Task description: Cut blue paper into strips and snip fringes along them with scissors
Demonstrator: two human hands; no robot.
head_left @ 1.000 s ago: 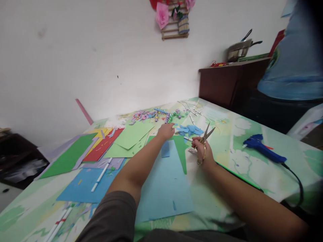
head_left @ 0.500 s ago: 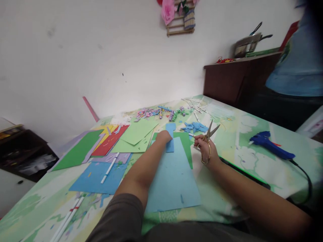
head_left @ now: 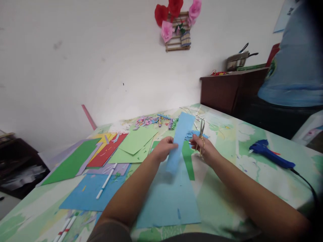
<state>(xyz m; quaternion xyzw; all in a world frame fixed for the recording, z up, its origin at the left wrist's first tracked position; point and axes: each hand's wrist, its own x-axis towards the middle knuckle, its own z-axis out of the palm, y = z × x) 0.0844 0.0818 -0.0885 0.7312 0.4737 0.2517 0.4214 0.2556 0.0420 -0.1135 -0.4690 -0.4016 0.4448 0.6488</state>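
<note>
A strip of blue craft foam or paper (head_left: 182,134) is pinched in my left hand (head_left: 165,148), lifted off the table and tilted, its lower end blurred. My right hand (head_left: 205,149) holds a pair of gold-handled scissors (head_left: 201,134), blades pointing up, just right of the strip. Whether the blades are parted is hard to see. Under both hands lies a larger light blue sheet (head_left: 171,198), with a green sheet (head_left: 188,161) partly beneath it. A pile of blue cut pieces (head_left: 189,135) is half hidden behind my right hand.
A blue glue gun (head_left: 272,153) with a cord lies at the right. To the left are light green sheets (head_left: 136,144), a red sheet (head_left: 107,151), a blue sheet (head_left: 83,191) and a white marker (head_left: 106,181). Coloured scraps (head_left: 145,121) lie at the back. A dark cabinet (head_left: 222,92) stands behind.
My left hand has raised the blue strip from the table and tilted it. The scissors have turned more upright and moved slightly left, closer to the strip. The camera view has tipped up.
</note>
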